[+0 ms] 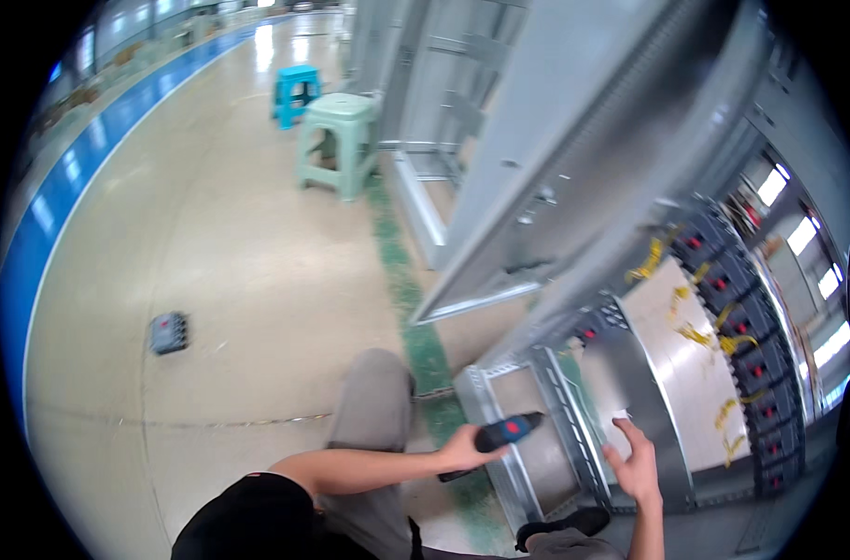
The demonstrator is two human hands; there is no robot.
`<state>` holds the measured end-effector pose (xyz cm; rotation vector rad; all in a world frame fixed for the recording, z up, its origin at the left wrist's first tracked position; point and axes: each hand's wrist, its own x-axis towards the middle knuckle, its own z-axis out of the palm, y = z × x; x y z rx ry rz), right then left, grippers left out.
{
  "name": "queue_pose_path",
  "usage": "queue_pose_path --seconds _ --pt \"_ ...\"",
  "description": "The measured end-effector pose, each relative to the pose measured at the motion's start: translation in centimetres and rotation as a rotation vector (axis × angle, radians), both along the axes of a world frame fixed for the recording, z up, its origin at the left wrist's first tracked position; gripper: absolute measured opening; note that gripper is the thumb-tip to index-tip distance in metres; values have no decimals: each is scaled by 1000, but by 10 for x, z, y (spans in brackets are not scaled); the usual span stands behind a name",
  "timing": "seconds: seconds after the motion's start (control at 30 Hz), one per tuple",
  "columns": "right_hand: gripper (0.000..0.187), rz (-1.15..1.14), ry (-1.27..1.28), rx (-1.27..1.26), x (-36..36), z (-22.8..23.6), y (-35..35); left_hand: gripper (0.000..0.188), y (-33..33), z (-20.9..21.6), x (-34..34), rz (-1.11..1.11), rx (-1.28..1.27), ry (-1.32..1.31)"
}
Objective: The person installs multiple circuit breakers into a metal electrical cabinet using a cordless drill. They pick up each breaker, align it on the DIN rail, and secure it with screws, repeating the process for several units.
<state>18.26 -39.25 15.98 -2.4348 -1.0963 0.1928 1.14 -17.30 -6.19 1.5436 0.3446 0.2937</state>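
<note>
My left hand [461, 451] is wrapped round a dark cordless screwdriver [505, 432] with a red spot on its side, its nose pointing right toward the cabinet frame. Over the lower part of the open grey metal cabinet [495, 411], my right hand [638, 463] reaches with thumb and fingers apart. A small white bit [622, 413] shows at its fingertips; whether the hand touches it I cannot tell. Beside that hand stands a curved-looking grey metal plate [641, 373]. Farther right runs a row of dark circuit breakers [759, 371] with red marks and yellow wires [694, 333].
A large grey cabinet door [574, 159] stands open ahead. A lone grey breaker [169, 333] lies on the floor to the left. Farther off are a pale green stool [339, 140] and a blue stool [296, 93]. My knee [371, 401] is close to the frame.
</note>
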Motion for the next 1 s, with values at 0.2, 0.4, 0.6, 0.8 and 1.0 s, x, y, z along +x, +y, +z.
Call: queue_pose_path --seconds 0.2,0.4,0.6,0.8,1.0 --pt "74 807 -216 -125 -112 50 102 43 21 71 -55 -40 431 -507" --pt "67 1129 -240 24 -176 54 146 43 44 142 -163 94 668 -489" --pt "64 1123 -364 179 -198 58 190 38 80 182 -268 419 821 57" --pt "58 941 -192 362 -157 6 253 28 120 128 -357 646 807 333" --pt "61 827 -80 96 -97 -146 375 37 76 45 -335 907 1199 512"
